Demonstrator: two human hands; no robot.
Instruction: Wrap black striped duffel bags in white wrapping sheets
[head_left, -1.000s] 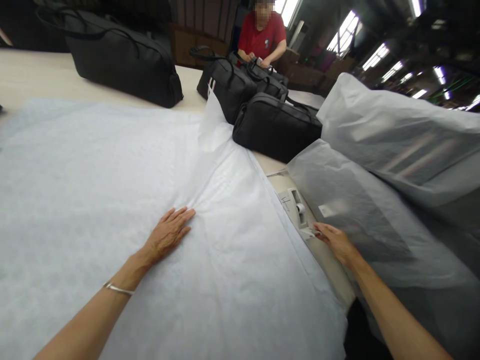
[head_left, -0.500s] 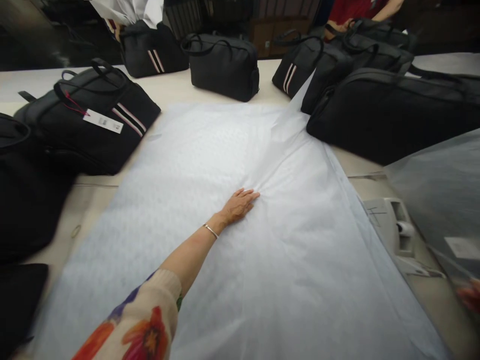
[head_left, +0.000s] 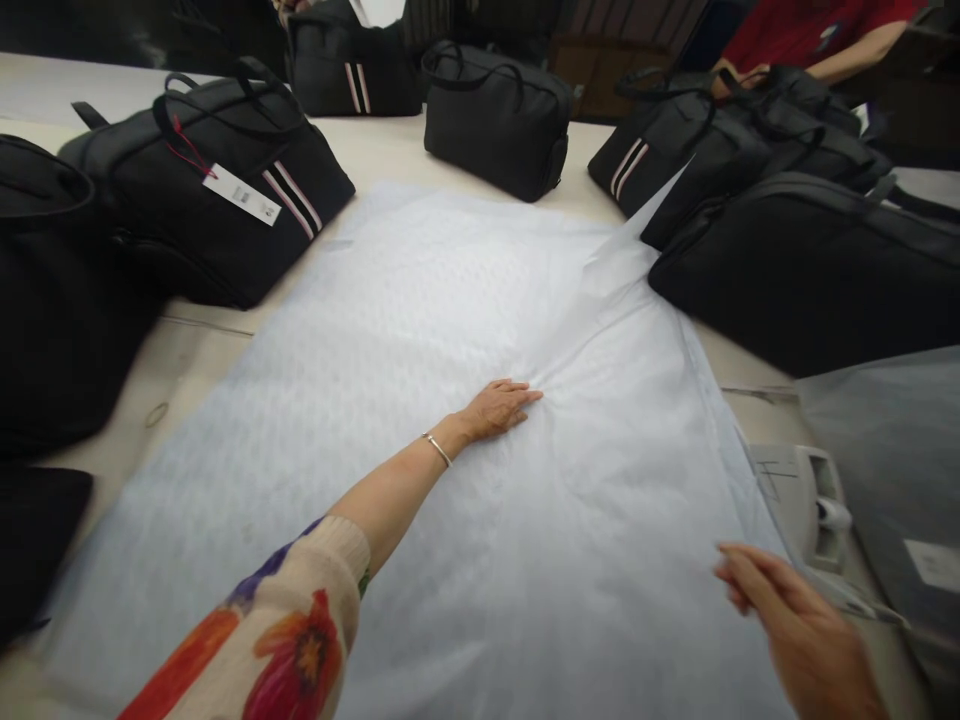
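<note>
My left hand (head_left: 501, 407) lies flat on a large white sheet of thin paper (head_left: 390, 330), its fingers stretched out. Creases fan from the fingertips toward a raised corner of the paper at the back right. Over the sheet's right edge, my right hand (head_left: 806, 625) has its thumb and fingers drawn together, slightly blurred, and nothing shows between them. Close by it sit a grey-white tape dispenser (head_left: 784, 490) and a clear plastic bag (head_left: 885, 420) with a white label.
Black handbags surround the paper: a tagged striped one (head_left: 225, 190) at left, one (head_left: 495, 125) at the back, and a large one (head_left: 810, 270) at right. Across the table (head_left: 390, 150), a person in red (head_left: 810, 40) handles bags. A small ring (head_left: 156, 414) lies at left.
My right hand has come from the right edge, beside the plastic bag, leftward over the paper's edge. My left hand stays pressed on the sheet. The view has shifted slightly.
</note>
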